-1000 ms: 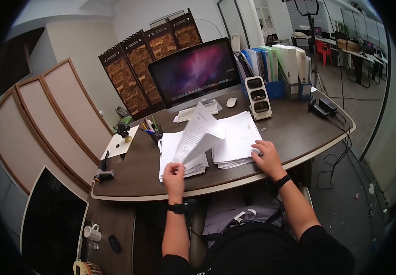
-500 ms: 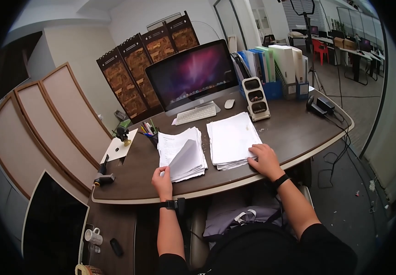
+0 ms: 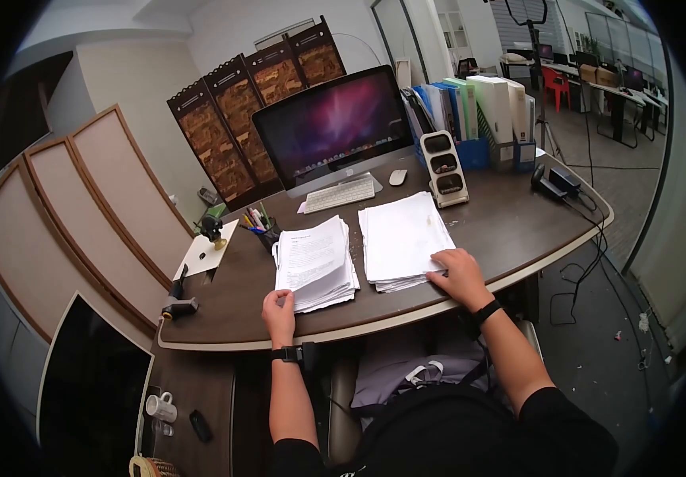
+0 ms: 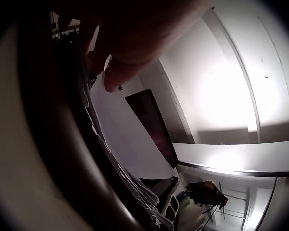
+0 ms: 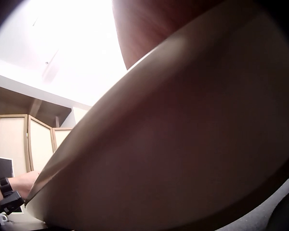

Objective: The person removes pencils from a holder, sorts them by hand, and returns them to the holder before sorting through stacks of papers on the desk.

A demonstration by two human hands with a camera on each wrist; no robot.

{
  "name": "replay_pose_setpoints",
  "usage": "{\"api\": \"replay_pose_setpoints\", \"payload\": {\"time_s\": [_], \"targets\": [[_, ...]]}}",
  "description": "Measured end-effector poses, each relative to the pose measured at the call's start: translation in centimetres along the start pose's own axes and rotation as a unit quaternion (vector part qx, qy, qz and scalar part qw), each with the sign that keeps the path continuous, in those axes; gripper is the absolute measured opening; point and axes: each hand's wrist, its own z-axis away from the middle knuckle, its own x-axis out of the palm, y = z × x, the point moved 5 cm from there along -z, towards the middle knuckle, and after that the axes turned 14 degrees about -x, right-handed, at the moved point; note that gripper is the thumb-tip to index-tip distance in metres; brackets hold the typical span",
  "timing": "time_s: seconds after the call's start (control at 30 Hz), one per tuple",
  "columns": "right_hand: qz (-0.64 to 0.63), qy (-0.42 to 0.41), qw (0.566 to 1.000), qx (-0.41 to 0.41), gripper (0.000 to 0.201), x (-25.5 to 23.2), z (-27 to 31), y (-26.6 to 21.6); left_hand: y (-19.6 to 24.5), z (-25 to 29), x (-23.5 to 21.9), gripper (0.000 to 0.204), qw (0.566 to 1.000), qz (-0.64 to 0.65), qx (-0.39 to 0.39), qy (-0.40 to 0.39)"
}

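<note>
Two stacks of paper lie side by side on the desk. On the left stack (image 3: 317, 258), the top sheet carries printed text and its near edge bows up. My left hand (image 3: 279, 316) pinches that sheet (image 4: 127, 130) at its near left corner; the left wrist view shows the page raised over the stack's uneven edges. The right stack (image 3: 403, 238) has a blank white page on top. My right hand (image 3: 462, 280) rests on its near right corner with relaxed fingers. In the right wrist view the desk edge hides most of that hand.
Beyond the papers stand a monitor (image 3: 335, 131), keyboard (image 3: 340, 195), mouse (image 3: 398, 177) and cream three-slot holder (image 3: 444, 168). A pen cup (image 3: 262, 232) is left of the left stack. Binders (image 3: 490, 111) stand at the back right, near black adapters (image 3: 554, 188) with cables.
The left hand has brought a raised sheet down to the left, and the sheet now lies nearly flat on the left stack. The right hand stays at the right stack's corner.
</note>
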Motion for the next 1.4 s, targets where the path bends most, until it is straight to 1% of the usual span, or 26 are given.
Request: {"api": "replay_pose_setpoints", "payload": {"time_s": [0.13,0.23,0.33,0.37,0.43,0.47,0.5,0.57,0.6,0.67,0.7,0.77,0.8,0.83,0.9,0.93,0.97,1.0,1.07,1.1,1.17,1.2,1.27,1.3,1.37,1.4], "targets": [[0.007,0.009,1.0,-0.006,0.025,-0.1,-0.3,0.0,-0.3,-0.2,0.2,0.012,0.999,-0.038,0.025,0.013],[-0.02,0.006,1.0,0.007,0.018,-0.2,0.0,-0.3,-0.9,0.6,0.1,0.012,0.997,-0.048,0.043,0.035],[-0.023,0.059,0.997,0.045,0.014,-0.1,-0.1,0.5,0.3,2.2,0.3,0.026,0.974,-0.082,0.12,0.173],[-0.022,0.061,0.997,0.045,0.014,-0.2,-0.3,0.5,1.2,2.8,0.7,0.026,0.974,-0.08,0.123,0.174],[-0.046,0.083,0.993,0.065,0.012,-0.5,0.0,0.5,2.1,4.5,2.1,0.023,0.993,-0.03,0.075,0.083],[-0.047,0.079,0.994,0.067,0.012,-0.4,0.2,0.5,2.9,5.6,3.3,0.026,0.999,0.034,0.019,-0.013],[-0.049,0.086,0.993,0.06,0.012,-0.4,0.2,0.5,3.7,6.7,5.1,0.031,0.988,0.1,-0.038,-0.108],[-0.049,0.091,0.993,0.048,0.011,-0.6,-0.1,0.6,5.5,8.7,8.6,0.046,0.956,0.181,0.003,-0.229],[-0.054,0.086,0.994,0.046,0.011,-0.6,-0.1,0.5,6.3,9.3,9.5,0.046,0.956,0.184,0.002,-0.227],[-0.058,0.078,0.994,0.043,0.012,-0.7,0.1,0.5,9.1,11.1,11.2,0.058,0.911,0.198,-0.033,-0.359],[-0.062,0.071,0.995,0.04,0.011,-0.6,0.1,0.6,9.2,11.2,11.6,0.058,0.911,0.2,-0.035,-0.358],[-0.066,0.066,0.995,0.033,0.011,-0.6,-0.2,0.6,9.4,11.0,13.0,0.062,0.925,0.09,0.025,-0.368],[-0.072,0.071,0.994,0.03,0.01,-0.6,-0.3,0.5,9.1,10.8,13.2,0.047,0.931,0.08,0.027,-0.354],[-0.078,0.076,0.994,0.03,0.009,-0.5,-0.2,0.4,8.8,10.5,13.5,0.047,0.932,0.08,0.026,-0.354],[-0.091,0.06,0.994,0.027,0.012,-0.3,0.0,0.6,8.1,10.2,13.7,0.026,0.937,0.093,0.06,-0.332],[-0.073,0.056,0.996,0.022,0.017,-0.5,-0.1,0.4,8.5,10.6,13.1,0.017,0.938,0.119,0.028,-0.324],[-0.054,0.054,0.997,0.016,0.022,-0.6,-0.2,0.1,8.3,10.8,13.0,0.017,0.938,0.117,0.026,-0.324],[-0.024,0.036,0.999,0.019,0.036,0.0,0.1,0.7,8.2,10.8,12.8,0.017,0.946,0.11,0.038,-0.304],[-0.007,0.028,0.999,0.017,0.039,0.0,0.1,0.5,9.8,10.9,11.5,0.017,0.961,0.07,0.072,-0.258],[0.01,0.017,1.0,0.015,0.043,0.0,0.1,0.5,9.7,10.8,11.7,0.017,0.961,0.071,0.073,-0.259],[0.019,0.003,1.0,0.017,0.045,0.2,0.3,0.5,9.5,11.1,11.5,0.017,0.967,0.057,0.128,-0.212],[0.028,-0.01,0.999,0.019,0.047,0.3,0.1,0.5,9.3,11.2,11.5,0.017,0.967,0.059,0.128,-0.211],[0.032,-0.02,0.999,0.02,0.047,0.9,0.2,0.9,9.3,11.3,10.9,0.013,0.971,0.06,0.165,-0.162],[0.036,-0.031,0.999,0.024,0.047,1.1,0.4,1.2,9.1,11.3,10.8,0.013,0.971,0.061,0.166,-0.162],[0.039,-0.032,0.998,0.031,0.041,0.7,0.5,0.9,7.7,10.7,10.0,0.01,0.978,0.145,0.075,-0.127],[0.036,-0.027,0.999,0.029,0.038,0.7,0.3,0.8,7.4,10.3,9.2,0.009,0.977,0.174,0.082,-0.097]]}}
